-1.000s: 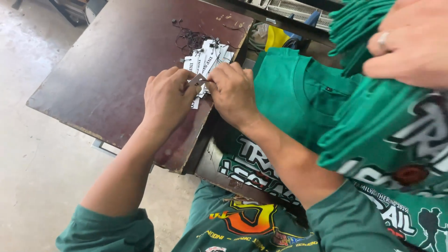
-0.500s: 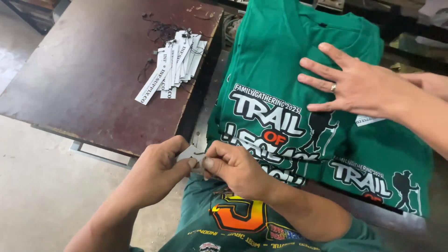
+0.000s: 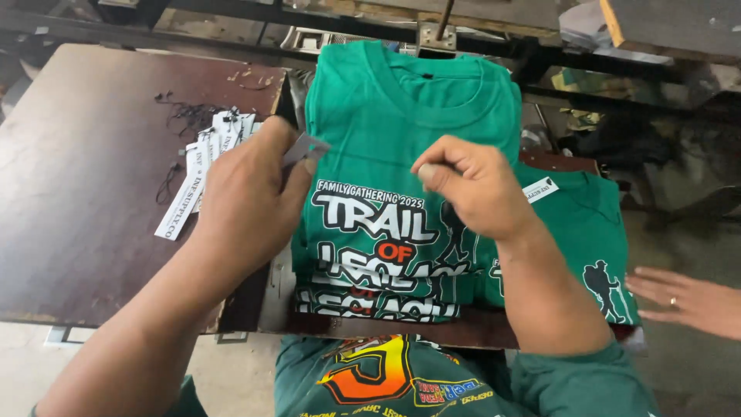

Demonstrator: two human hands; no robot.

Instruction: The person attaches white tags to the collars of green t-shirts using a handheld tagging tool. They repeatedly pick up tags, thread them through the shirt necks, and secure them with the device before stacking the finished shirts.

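Both your hands are up over the stack of green t-shirts [image 3: 417,116], well apart from each other. Your left hand [image 3: 247,201] hangs at the stack's left edge, and its fingers are pinched on a small grey tag [image 3: 305,147]. Most of that tag is hidden behind your fingers, so I can't tell its shape or what's on it. Your right hand [image 3: 471,185] is loosely curled over the middle of the top shirt, thumb and forefinger pressed together. There might be something thin between them, but I honestly can't tell from this angle, nor whether the hand touches the cloth.

The shirts lie flat with the collar pointing away from you, white and orange print on the chest, the lower lettering covered by your right wrist. Another green shirt [image 3: 594,232] sits to the right with a white tag [image 3: 540,189] on it, partly under your forearm.

Left of the stack, a bunch of white hang tags [image 3: 202,166] with black strings lies on the dark brown table [image 3: 77,193]. Someone else's hand [image 3: 687,301] with a ring pokes in at the right edge, cut off by the frame.
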